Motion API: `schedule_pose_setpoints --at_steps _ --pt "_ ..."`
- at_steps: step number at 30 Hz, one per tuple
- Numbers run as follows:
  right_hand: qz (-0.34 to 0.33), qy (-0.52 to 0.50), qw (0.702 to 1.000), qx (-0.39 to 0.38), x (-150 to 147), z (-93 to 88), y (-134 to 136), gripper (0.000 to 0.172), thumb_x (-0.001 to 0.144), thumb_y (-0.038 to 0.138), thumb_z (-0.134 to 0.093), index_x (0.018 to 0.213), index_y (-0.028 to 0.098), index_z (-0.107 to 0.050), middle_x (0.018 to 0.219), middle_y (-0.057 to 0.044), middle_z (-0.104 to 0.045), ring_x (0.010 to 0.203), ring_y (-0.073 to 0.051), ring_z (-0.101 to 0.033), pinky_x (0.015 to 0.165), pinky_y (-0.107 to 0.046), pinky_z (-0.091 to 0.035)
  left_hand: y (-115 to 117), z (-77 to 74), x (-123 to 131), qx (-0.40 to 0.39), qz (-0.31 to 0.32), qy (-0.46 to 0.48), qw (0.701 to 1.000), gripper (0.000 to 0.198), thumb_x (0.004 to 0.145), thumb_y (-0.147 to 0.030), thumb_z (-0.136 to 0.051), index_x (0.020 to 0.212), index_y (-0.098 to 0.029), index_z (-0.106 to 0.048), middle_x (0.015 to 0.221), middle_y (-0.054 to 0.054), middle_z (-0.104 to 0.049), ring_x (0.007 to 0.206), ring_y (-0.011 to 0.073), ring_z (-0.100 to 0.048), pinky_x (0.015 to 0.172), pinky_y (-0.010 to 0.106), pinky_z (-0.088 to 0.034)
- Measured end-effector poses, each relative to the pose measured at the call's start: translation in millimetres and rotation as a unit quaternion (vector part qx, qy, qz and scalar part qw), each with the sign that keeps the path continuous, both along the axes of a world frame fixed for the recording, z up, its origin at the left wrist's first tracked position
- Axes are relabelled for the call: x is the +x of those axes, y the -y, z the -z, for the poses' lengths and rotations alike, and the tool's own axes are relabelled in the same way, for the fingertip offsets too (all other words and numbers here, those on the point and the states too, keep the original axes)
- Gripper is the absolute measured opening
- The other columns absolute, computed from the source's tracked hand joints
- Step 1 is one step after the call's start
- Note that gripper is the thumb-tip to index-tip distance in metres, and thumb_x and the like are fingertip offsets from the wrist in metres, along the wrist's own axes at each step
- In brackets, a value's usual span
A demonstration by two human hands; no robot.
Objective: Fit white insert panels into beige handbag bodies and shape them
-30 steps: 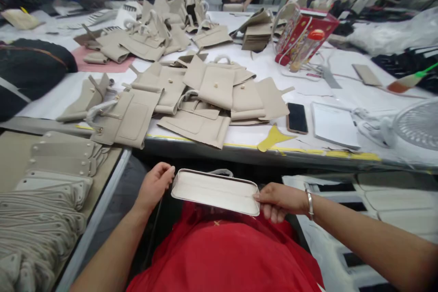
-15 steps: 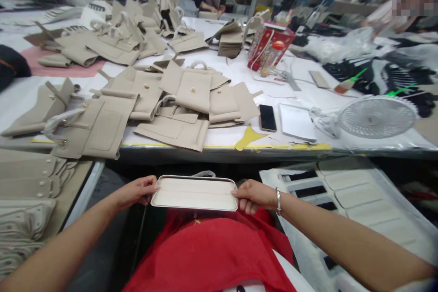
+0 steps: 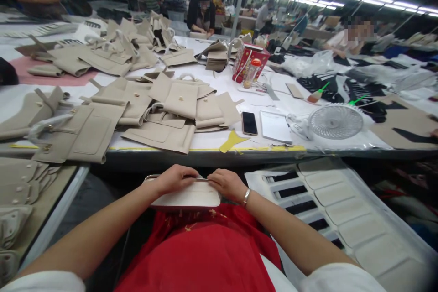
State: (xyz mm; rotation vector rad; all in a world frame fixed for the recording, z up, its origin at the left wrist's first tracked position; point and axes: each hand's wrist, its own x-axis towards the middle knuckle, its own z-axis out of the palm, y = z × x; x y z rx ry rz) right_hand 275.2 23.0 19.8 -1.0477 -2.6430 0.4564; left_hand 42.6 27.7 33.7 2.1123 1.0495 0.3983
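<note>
The cream panel's (image 3: 191,199) far edge seems hidden.

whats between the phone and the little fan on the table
In the head view, a white notepad and a white cable lie between the black phone and the small white fan.

One cam sits on the person's head and looks fwd and down. The left hand (image 3: 174,180) and right hand (image 3: 228,184) are close to it, at the bottom of the view. The long work table (image 3: 205,157) is just past them, and far stuff looks small, maybe a bit bent.
</note>
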Motion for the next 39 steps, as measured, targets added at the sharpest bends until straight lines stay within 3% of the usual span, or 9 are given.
schedule_pose_setpoints --at_steps 6,13,16,19,23,27,30,34,39 --pt "-0.029 0.026 0.998 0.048 -1 1.2 3 0.03 0.092 0.03 -0.037 0.093 0.019 -0.065 0.089 -0.007 -0.062 0.078 -0.015 -0.052 0.066 -0.024 -0.037 8 13.1 -15 0.05 0.018 0.0 0.999 0.026 0.085 -0.031 -0.046 0.097 -0.026 -0.068 0.099 0.001 -0.069 0.092 0.0157 -0.062 0.084 0.023 -0.043" --pt "-0.078 0.104 0.99 0.052 -9 -19.7 -1 0.034 0.091 0.031 -0.035 0.083 0.016 -0.064 0.082 -0.007 -0.06 0.072 -0.016 -0.05 0.066 -0.028 -0.034 9 12.0 -10 0.04 0.011 -0.02 0.999 0.023 0.082 -0.028 -0.048 0.091 -0.026 -0.069 0.096 0.001 -0.069 0.09 0.0167 -0.062 0.082 0.024 -0.043" --pt "-0.061 0.105 0.992 -0.038 -18 -27.7 -15 0.031 0.088 0.032 -0.042 0.074 0.016 -0.063 0.076 -0.005 -0.059 0.068 -0.014 -0.05 0.061 -0.026 -0.033 9 9.6 -9 0.037 0.02 -0.024 0.999 0.02 0.081 -0.028 -0.049 0.088 -0.025 -0.068 0.091 0.001 -0.069 0.087 0.017 -0.062 0.079 0.023 -0.044" --pt "-0.049 0.091 0.973 -0.204 -27 -27.9 -37 0.02 0.079 0.031 -0.055 0.069 0.015 -0.06 0.066 0.0 -0.055 0.059 -0.01 -0.046 0.054 -0.023 -0.03 8 9.7 -10 0.043 0.037 -0.043 0.997 0.021 0.08 -0.024 -0.048 0.088 -0.024 -0.067 0.091 0.003 -0.068 0.086 0.0179 -0.062 0.076 0.024 -0.044" --pt "-0.057 0.068 0.909 -0.408 -37 -15.4 -60 0.025 0.07 0.035 -0.064 0.064 0.015 -0.05 0.055 0.007 -0.044 0.054 -0.007 -0.039 0.051 -0.02 -0.028 8 13.1 -15 0.039 0.049 -0.036 0.997 0.024 0.078 -0.02 -0.047 0.093 -0.022 -0.067 0.096 0.004 -0.068 0.087 0.0189 -0.062 0.075 0.024 -0.044" --pt "-0.09 0.04 0.836 -0.539 -45 0.5 -73 0.035 0.068 0.045 -0.065 0.064 0.016 -0.045 0.054 0.009 -0.038 0.052 -0.006 -0.032 0.049 -0.02 -0.026 4 13.6 -25 0.023 0.084 -0.03 0.996 0.03 0.078 -0.02 -0.045 0.1 -0.022 -0.066 0.105 0.005 -0.066 0.092 0.0214 -0.061 0.079 0.026 -0.043" --pt "-0.081 0.019 0.797 -0.599 -57 9.7 -77 0.039 0.063 0.048 -0.068 0.066 0.016 -0.046 0.054 0.009 -0.038 0.051 -0.005 -0.031 0.048 -0.02 -0.024 -1 11.4 -38 -0.026 0.099 0.003 0.995 0.032 0.077 -0.02 -0.046 0.102 -0.023 -0.066 0.108 0.004 -0.066 0.096 0.0221 -0.06 0.084 0.027 -0.041" --pt "-0.074 0.003 0.766 -0.638 -80 19.0 -81 0.042 0.057 0.047 -0.073 0.064 0.015 -0.048 0.053 0.01 -0.041 0.051 -0.005 -0.034 0.048 -0.019 -0.025 -6 9.1 -60 -0.101 0.075 0.062 0.99 0.032 0.072 -0.018 -0.051 0.098 -0.024 -0.068 0.106 0.003 -0.067 0.098 0.0211 -0.06 0.087 0.026 -0.039" --pt "-0.099 -0.01 0.738 -0.667 -114 28.0 -85 0.041 0.055 0.044 -0.075 0.062 0.015 -0.046 0.052 0.009 -0.043 0.049 -0.004 -0.034 0.047 -0.019 -0.025 -3 10.7 -90 -0.118 0.058 0.038 0.991 0.035 0.071 -0.017 -0.053 0.102 -0.026 -0.067 0.11 0.002 -0.065 0.103 0.0216 -0.058 0.09 0.027 -0.039"
